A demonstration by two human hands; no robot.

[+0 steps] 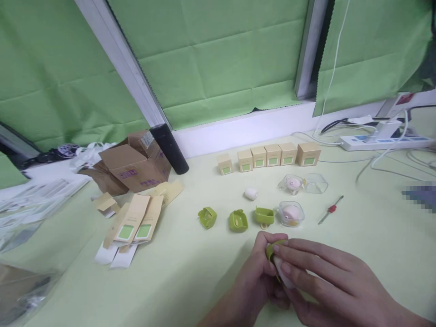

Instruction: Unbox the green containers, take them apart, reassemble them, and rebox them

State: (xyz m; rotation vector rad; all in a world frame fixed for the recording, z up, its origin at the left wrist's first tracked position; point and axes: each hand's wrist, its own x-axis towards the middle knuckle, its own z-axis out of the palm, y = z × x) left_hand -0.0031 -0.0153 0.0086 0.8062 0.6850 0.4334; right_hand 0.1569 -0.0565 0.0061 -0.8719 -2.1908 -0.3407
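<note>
Held case point(270, 250): olive green; held piece point(285, 273): off-white. 3 loose cases point(238, 223): same olive green. Surface point(190, 277): pale yellow-green. 6 small boxes point(273, 155): tan, each with green panel edged white. Flattened boxes point(135, 212): tan, green panels, white flaps. 2 clear containers point(301, 216): pale pink contents point(291, 212). Small cylinder point(251, 194): whitish-pink. Bottle point(170, 149): plain black. Large carton point(139, 171): brown, purple print. Thin tool point(332, 209): grey, red middle. Curtains point(218, 59): plain green. Power strip point(357, 144): white.
</note>
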